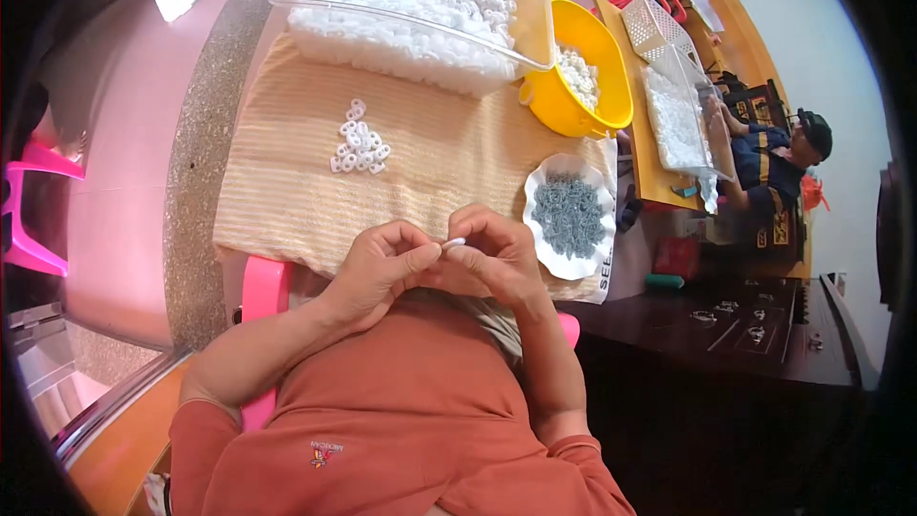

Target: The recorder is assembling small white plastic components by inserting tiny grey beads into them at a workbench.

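Note:
Close in front of my body, my two hands meet over the near edge of the cloth-covered table. My right hand (499, 253) pinches a small white plastic piece (457, 243) between thumb and fingertips. My left hand (390, 263) is closed in a pinch right beside it; whatever its fingertips hold is too small to make out. Beyond the hands lies a loose pile of small white plastic pieces with holes (359, 145). To the right of my right hand, a white wavy-rimmed plate (565, 270) holds many small grey parts (571, 215).
A large clear bin (411, 14) full of white pieces stands at the table's far side. Beside it is a yellow basket (564, 113) with more white pieces. At the right, another person (774, 153) sits by a second clear bin (680, 124). Pink chairs (43, 167) stand around.

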Available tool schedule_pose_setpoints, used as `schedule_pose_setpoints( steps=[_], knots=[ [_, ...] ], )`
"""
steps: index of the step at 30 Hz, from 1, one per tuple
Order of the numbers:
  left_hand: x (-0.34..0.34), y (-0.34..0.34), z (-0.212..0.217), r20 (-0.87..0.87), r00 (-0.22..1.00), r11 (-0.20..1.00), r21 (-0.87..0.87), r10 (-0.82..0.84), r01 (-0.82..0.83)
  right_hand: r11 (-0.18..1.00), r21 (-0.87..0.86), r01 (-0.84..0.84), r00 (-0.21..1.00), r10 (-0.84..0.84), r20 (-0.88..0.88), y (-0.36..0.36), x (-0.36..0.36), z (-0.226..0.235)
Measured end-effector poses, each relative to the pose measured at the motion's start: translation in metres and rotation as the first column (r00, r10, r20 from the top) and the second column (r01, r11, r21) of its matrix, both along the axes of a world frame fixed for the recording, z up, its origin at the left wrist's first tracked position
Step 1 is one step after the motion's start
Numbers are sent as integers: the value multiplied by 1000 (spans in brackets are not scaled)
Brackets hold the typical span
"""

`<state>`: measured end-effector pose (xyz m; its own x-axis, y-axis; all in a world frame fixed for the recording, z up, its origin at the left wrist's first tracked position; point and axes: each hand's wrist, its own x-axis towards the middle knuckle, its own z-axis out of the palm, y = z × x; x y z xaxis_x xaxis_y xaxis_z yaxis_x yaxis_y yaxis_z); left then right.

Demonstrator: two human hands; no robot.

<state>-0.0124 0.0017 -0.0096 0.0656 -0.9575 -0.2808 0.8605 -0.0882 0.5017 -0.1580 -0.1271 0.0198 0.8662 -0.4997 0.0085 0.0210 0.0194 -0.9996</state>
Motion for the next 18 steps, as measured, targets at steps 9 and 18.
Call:
schedule_pose_setpoints(
  steps=[9, 18],
  knots=[
    [2, 1, 2, 51, 998, 999, -18, -33, 34, 851, -365, 379, 924, -366, 106, -19, -8, 27],
    [2, 2, 2, 26, 998, 998, -17, -64, 64, 500, -722, 478, 856, -450, 256, -37, -10, 52]
  ],
)
